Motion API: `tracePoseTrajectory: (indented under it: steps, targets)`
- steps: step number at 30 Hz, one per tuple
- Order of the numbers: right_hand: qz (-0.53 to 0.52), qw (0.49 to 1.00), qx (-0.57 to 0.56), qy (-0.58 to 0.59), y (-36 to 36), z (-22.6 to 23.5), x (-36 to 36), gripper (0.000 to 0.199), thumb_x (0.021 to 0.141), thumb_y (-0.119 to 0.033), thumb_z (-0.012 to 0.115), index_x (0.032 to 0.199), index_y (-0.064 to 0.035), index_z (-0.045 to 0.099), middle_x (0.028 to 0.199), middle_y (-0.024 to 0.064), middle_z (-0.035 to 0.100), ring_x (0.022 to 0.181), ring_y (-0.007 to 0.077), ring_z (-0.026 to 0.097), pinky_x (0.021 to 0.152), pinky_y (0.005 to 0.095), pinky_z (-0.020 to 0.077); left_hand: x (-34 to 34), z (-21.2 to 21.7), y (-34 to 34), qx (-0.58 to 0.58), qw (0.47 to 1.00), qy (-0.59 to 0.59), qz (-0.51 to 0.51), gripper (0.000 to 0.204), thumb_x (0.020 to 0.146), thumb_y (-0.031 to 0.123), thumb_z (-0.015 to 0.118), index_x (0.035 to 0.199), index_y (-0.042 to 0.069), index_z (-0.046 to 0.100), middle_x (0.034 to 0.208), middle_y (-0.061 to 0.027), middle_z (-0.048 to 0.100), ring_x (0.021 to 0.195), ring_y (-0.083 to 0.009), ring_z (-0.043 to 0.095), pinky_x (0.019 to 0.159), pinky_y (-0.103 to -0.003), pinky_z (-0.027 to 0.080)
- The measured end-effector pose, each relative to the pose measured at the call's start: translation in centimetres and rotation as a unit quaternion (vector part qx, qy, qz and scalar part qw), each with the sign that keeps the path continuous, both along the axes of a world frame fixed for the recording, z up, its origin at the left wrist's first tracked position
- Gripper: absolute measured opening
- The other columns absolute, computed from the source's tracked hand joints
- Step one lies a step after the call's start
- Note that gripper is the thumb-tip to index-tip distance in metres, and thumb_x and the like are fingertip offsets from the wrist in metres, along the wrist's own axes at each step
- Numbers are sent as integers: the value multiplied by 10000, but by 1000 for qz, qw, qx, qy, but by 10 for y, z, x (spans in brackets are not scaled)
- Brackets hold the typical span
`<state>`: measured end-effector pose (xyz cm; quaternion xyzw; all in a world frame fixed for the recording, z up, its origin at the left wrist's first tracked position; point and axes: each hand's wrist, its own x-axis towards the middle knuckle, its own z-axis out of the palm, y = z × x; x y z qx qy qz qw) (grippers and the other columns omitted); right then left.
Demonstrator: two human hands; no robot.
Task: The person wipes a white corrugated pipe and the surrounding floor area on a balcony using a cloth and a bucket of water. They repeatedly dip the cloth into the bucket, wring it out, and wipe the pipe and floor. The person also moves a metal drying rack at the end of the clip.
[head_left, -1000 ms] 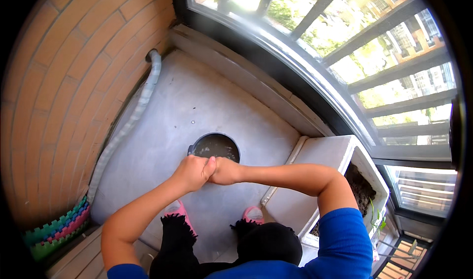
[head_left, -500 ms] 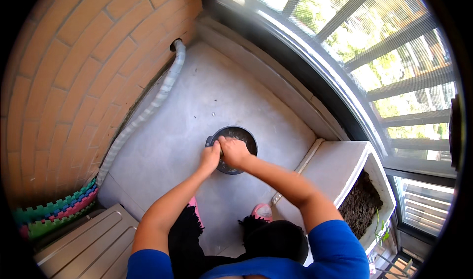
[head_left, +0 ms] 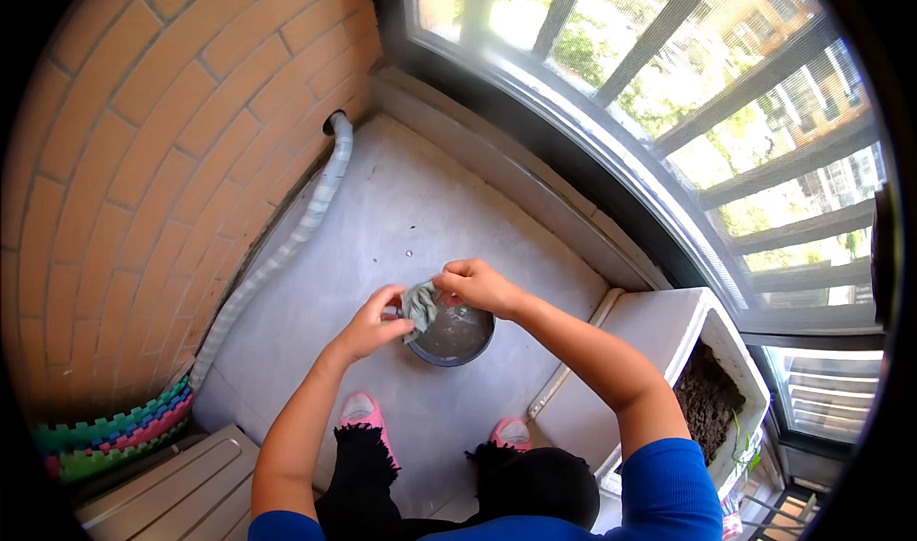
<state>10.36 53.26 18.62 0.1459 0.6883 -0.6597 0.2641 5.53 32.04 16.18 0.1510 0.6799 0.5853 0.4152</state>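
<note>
A crumpled grey-green cloth is bunched between my two hands, over the left part of a dark round basin. My left hand grips the cloth's left side, with its thumb below and fingers curled above. On the other side, my right hand pinches the cloth's upper right edge. The basin stands on the floor and holds murky greyish water. Both hands hide part of its far rim.
Ahead lies a pale grey floor with a few small specks. A wrapped pipe runs along the brick wall at left. At right stands a white planter with soil. Foam mats lean at lower left; my pink shoes are below.
My hands were clenched together over the basin; now they are apart with the cloth loosened between them. My left hand has moved left, and more of the basin's water shows.
</note>
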Motion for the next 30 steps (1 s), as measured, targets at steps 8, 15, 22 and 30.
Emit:
tracePoseTrajectory:
  steps: [8,15,22,30]
  targets:
    - [-30,997,70,30,-9,18,-5,342,825,-330,583,880,-1,508,789,116,584,753,139,558,651,271,468,13,11,39,-38,976,186,108,304,753,27,628,1011,-5,470,886,-51,543,792,-94,519,687,-227,434]
    - [-30,948,312,47,69,-21,6,385,714,-280,678,958,-14,545,794,140,597,751,203,580,658,323,467,11,28,30,74,989,-53,115,490,793,38,578,1232,-8,367,1221,-161,435,1120,-247,462,919,-339,397]
    - [54,773,614,-151,197,-102,76,180,668,-138,631,790,-7,647,832,190,632,817,308,621,701,363,505,-21,-46,-61,-186,973,-39,132,221,811,80,550,1020,10,531,1016,-75,567,939,-157,555,794,-269,439]
    - [44,684,701,-198,175,-163,133,240,798,-104,467,1005,14,493,849,187,606,733,276,635,601,347,529,-26,-99,-138,-328,939,21,103,194,800,76,548,979,2,549,948,-75,583,856,-149,564,730,-260,441]
